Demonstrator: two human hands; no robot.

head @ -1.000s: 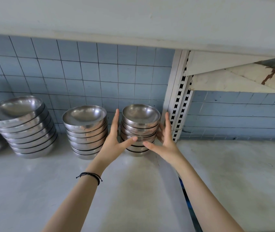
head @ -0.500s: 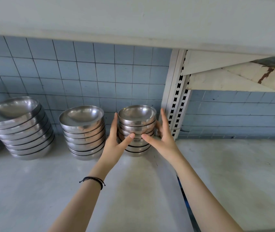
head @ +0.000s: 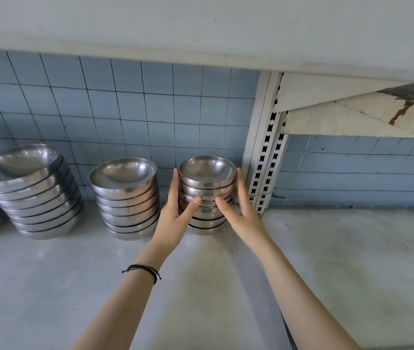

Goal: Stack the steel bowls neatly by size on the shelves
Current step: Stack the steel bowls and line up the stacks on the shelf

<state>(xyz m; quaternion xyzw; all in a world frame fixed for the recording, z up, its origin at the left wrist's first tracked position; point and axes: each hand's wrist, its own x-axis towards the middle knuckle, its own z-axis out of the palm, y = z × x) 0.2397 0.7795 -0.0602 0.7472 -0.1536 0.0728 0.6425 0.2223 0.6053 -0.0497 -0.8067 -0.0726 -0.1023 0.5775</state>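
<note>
Both my arms reach forward over the shelf (head: 74, 286), a black cord bracelet (head: 142, 270) on my left wrist. My left hand (head: 174, 214) lies against the left side of the small stack of steel bowls (head: 207, 184). Its fingers are straight and point up to the top bowl's rim, and its thumb stretches across the front. My right hand (head: 243, 214) mirrors it on the right side. The two thumb tips are near each other on the front but apart. Neither hand curls round anything (flat fingers, pressing inward).

The small stack stands at the back of the shelf by the tiled wall (head: 125, 109), just left of the slotted upright post (head: 266, 160). The medium stack (head: 127, 198) is just beside it, and the large stack (head: 29, 190) is further left.

My hands cover part of the small stack's sides, so I cannot count its bowls. Another steel thing at the far left edge is cut off.
</note>
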